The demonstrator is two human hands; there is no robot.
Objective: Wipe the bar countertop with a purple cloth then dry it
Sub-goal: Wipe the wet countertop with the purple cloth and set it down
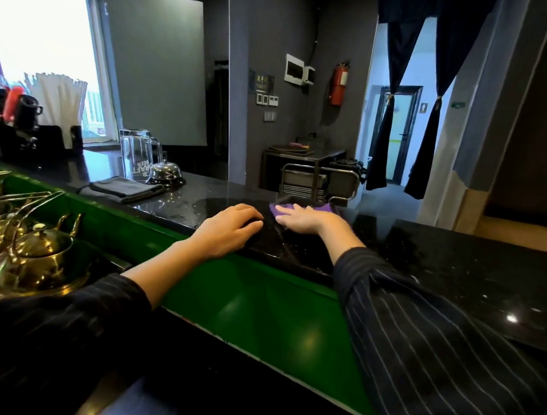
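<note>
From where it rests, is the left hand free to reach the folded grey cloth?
Probably yes: the left hand rests empty on the countertop, and the grey cloth lies to its left with nothing between them.

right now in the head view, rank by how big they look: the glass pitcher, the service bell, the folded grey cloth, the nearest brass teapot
1. nearest brass teapot, largest, though it sits closest to the camera
2. folded grey cloth and glass pitcher, about alike, so no firm order
3. service bell, smallest
</note>
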